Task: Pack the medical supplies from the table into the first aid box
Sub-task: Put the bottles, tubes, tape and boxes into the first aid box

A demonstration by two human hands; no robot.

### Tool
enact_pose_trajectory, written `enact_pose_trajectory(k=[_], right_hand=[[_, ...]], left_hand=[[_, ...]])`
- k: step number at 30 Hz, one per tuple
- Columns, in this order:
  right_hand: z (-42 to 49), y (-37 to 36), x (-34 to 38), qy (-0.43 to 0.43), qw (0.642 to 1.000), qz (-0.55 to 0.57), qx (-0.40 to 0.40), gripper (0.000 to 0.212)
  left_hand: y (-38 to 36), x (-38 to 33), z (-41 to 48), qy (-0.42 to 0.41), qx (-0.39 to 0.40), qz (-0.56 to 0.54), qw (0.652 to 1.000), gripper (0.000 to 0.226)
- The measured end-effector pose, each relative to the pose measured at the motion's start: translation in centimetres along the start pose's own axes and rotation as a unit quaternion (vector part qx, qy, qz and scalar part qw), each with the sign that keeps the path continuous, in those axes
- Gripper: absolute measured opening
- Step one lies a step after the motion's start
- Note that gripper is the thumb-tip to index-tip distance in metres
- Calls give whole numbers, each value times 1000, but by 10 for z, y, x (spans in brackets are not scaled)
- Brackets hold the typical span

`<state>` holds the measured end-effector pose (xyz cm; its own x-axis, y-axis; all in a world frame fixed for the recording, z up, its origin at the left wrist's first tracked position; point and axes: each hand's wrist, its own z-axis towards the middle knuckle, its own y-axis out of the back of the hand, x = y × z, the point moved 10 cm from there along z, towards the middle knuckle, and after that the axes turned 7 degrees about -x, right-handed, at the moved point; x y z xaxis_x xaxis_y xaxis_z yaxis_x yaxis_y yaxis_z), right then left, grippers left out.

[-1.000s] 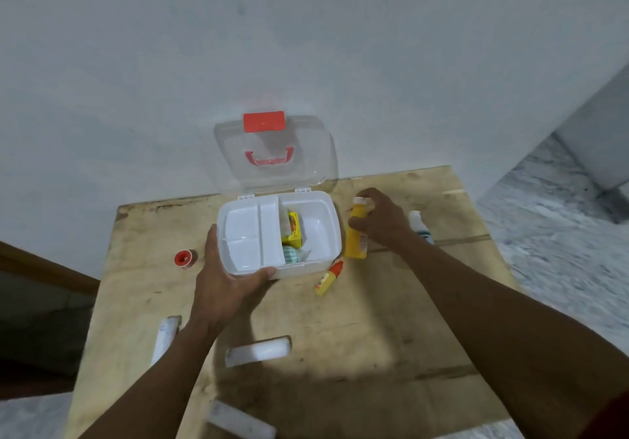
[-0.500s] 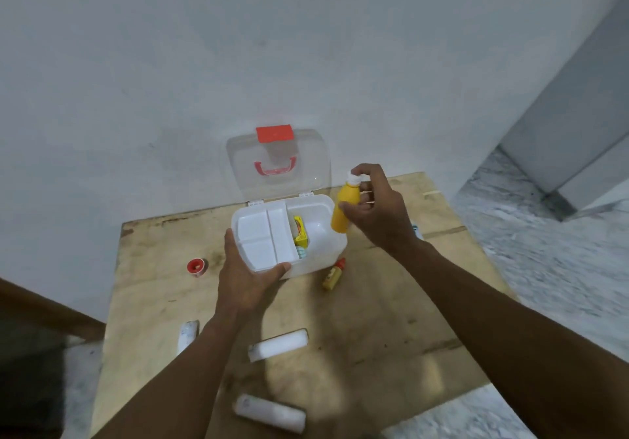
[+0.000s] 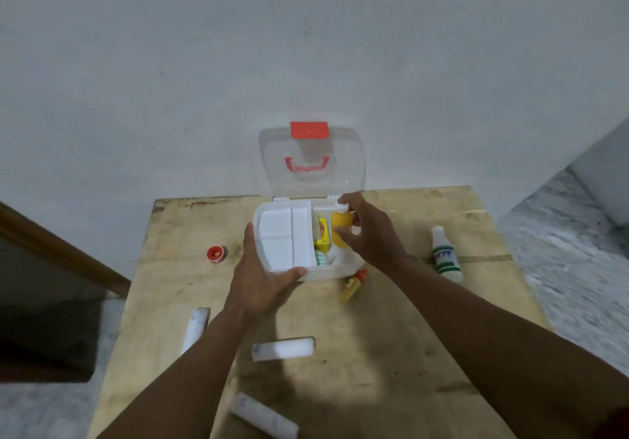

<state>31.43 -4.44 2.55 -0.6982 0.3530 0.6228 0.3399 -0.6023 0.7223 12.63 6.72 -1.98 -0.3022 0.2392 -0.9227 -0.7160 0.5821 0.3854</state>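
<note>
The white first aid box (image 3: 335,270) stands open at the back of the wooden table (image 3: 391,353), its clear lid (image 3: 343,156) with a red latch leaning on the wall. My left hand (image 3: 262,282) grips the box's front left corner. My right hand (image 3: 369,234) holds a yellow bottle with a white cap (image 3: 339,225) upright over the box's right compartment. A yellow packet (image 3: 322,236) and a green-striped item (image 3: 320,257) lie in that compartment. A white tray insert (image 3: 284,237) fills the left side.
On the table lie a small yellow tube with a red cap (image 3: 354,285), a white bottle with green print (image 3: 446,254), a red tape roll (image 3: 216,254) and three white rolls (image 3: 283,348) (image 3: 195,328) (image 3: 263,420). Floor shows past the table's right edge.
My right hand lifted the yellow bottle off the table and carried it left, over the box's right compartment. The left hand stayed on the box. The camera shifted.
</note>
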Motion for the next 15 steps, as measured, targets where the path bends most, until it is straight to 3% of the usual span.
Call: enact_pose_trajectory(k=[15], right_hand=[[24,-29,2,105,983,-141,49,38]], left_hand=[[-2,-18,-2,-18,-1,-4,1000,85]])
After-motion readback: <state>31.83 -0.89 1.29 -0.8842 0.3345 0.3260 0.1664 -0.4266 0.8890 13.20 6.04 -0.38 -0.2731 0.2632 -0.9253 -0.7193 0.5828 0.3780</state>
